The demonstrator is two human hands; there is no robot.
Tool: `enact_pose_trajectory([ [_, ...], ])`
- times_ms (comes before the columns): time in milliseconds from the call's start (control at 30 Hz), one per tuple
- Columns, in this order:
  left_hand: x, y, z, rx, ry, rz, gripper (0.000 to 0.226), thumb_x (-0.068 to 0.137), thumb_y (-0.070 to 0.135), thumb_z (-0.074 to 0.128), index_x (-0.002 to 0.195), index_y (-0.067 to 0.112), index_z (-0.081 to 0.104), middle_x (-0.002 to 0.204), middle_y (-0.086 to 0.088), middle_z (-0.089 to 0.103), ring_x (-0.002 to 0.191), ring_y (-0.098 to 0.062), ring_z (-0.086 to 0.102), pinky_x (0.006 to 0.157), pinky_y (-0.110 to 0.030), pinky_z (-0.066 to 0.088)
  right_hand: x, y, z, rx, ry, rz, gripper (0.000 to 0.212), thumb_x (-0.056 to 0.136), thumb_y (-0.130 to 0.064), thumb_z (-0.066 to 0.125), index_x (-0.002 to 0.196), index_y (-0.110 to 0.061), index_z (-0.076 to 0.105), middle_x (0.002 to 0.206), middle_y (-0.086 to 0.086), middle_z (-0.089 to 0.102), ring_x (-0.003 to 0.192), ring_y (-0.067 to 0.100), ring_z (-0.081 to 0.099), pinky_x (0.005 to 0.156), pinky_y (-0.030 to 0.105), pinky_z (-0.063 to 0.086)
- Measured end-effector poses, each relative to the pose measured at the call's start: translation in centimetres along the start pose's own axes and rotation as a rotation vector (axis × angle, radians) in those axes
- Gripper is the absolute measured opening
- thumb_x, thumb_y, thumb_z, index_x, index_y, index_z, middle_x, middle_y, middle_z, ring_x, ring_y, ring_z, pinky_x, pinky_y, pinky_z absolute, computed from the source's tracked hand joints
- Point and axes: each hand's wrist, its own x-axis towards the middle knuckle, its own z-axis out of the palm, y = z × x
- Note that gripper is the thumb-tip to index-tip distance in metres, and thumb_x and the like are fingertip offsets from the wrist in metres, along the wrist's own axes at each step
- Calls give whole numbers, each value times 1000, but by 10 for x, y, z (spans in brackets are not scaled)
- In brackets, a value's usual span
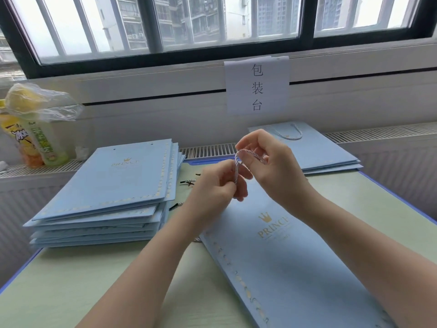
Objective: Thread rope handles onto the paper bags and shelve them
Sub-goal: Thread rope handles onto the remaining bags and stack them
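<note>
Pinching a looped rope handle (pixel 237 166) between them, left hand (pixel 214 185) and right hand (pixel 272 162) each keep a closed grip above the flat paper bag (pixel 283 256) on the worktop (pixel 94 280).

Both hands, left (pixel 214 185) and right (pixel 272 162), pinch a twisted rope (pixel 237 162) above a flat blue bag (pixel 283 256). A bag stack (pixel 106 192) sits left; finished bags (pixel 331 150) lie far right.

Paper sign (pixel 257 87) w/ characters below window (pixel 165 24); bagged drink bottles (pixel 35 129) far left on radiator (pixel 208 150).
</note>
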Motion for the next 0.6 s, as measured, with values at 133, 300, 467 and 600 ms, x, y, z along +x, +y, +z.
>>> enact_pose_trajectory([
  [133,0,6,-6,-312,172,-64,40,64,-6,30,51,23,54,44,5,39,42,-9,29,43,-18,23,3,16,-4,-360,19,59,18,92,-3,49,99,-16,58,87,-7,62,78,10,56,70,33,46],
  [300,2,11,-21,-467,373,-82,59,71,-22,17,45,22,47,44,5,31,42,-9,17,43,-19,11,5,36,-12,-635,-137,376,24,103,-30,29,96,-13,45,99,6,53,89,29,47,73,36,33],
  [467,3,8,-27,-366,357,-146,55,69,-20,18,47,21,47,44,4,31,42,-9,17,43,-19,10,10,45,-20,-552,-80,519,42,102,-38,25,86,-7,48,85,7,51,82,31,46,71,38,37],
  [600,5,-1,-23,-22,182,-290,44,76,-18,25,57,12,51,49,1,43,39,-7,32,37,-14,21,17,38,-22,40,105,586,44,103,-35,32,80,-8,57,65,7,51,48,19,49,49,28,42],
])
